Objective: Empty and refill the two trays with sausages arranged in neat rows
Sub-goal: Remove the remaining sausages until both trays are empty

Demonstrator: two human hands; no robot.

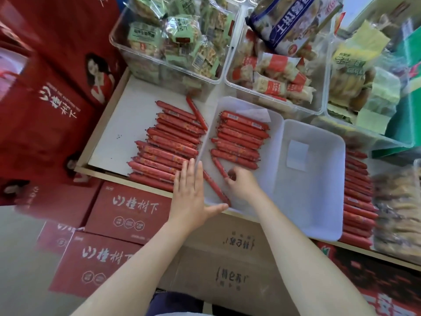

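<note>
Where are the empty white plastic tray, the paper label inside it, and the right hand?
Empty white plastic tray (319, 201): head view, bare floor.
Paper label (297, 155): head view, its centre.
Right hand (242, 185): head view, back of hand.

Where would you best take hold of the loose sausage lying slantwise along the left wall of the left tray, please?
Probably at its middle, from above. The slanted sausage lies flat against the left tray wall, so only its top and right side are free. The left hand blocks the outer side, and the right hand already pinches another sausage.
</note>
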